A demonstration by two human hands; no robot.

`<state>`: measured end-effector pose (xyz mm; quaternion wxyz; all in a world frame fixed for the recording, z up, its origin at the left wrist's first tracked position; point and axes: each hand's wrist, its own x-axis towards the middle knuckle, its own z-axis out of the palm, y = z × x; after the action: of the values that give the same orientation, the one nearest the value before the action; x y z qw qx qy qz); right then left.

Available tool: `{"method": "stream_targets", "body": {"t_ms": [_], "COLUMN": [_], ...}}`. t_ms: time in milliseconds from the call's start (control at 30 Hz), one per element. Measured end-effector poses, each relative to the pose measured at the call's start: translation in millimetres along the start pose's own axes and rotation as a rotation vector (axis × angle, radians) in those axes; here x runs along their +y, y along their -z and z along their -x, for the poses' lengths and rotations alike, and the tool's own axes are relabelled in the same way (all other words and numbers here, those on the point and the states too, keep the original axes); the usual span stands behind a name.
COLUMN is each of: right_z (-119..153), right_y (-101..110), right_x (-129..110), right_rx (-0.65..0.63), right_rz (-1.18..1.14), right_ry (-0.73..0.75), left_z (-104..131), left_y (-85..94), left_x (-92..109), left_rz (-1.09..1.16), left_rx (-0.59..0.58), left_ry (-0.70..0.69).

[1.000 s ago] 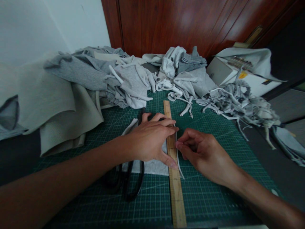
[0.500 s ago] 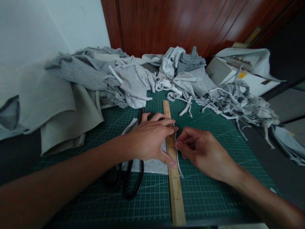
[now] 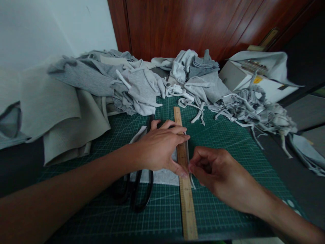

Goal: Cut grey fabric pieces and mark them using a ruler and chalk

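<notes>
A wooden ruler (image 3: 188, 203) lies lengthwise over a piece of grey knit fabric (image 3: 165, 178) on the green cutting mat (image 3: 220, 217). Across the ruler, my left hand (image 3: 162, 145) rests with its fingers spread, thumb on the near part and fingertips at the ruler's right edge. A narrow strip of the fabric sticks out along that right side. My right hand (image 3: 215, 171) is closed in a pinch at this strip, close to the left thumb; its fingertips hide the exact grip. Black-handled scissors (image 3: 141, 200) lie left of the ruler, their blades partly under my left hand and forearm.
Heaps of grey cloth (image 3: 139, 84) line the back of the mat. Tangled fabric strips (image 3: 256, 108) lie at the right, before a white box (image 3: 243, 78). A stiff beige-grey sheet (image 3: 76, 132) curls at the left. Behind stands a reddish wooden door (image 3: 177, 27).
My right hand has slid toward me along the fabric edge, from beside the left fingertips down near the left thumb. My left hand and the ruler have stayed put.
</notes>
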<state>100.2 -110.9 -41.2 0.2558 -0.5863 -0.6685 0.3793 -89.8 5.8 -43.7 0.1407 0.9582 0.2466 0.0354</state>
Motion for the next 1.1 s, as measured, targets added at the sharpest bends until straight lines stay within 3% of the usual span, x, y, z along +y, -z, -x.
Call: {"method": "stream_targets", "body": {"t_ms": [467,733,900,1000,1100], "right_z": [23,24,26,35,45], "right_y": [-7,5,13,13,12], "right_x": [-4,-10,-4,4,11], "right_rx": [-0.071,-0.160,0.065,0.041,-0.018], "right_rz": [0.079,0.159,0.307,0.463,0.588], "right_ry": [-0.024,-0.029,0.222,0.473,0.578], "left_z": [0,1,1,1,1], "left_y": [0.3,0.7,1.2,1.5,1.0], "left_x": [0,0,0,1,1], "left_rz": [0.013,0.012,0.023,0.030,0.027], "left_rx": [0.010,0.005,0.000,-0.003,-0.012], "left_ry": [-0.012,-0.006,-0.005,0.003,0.013]}}
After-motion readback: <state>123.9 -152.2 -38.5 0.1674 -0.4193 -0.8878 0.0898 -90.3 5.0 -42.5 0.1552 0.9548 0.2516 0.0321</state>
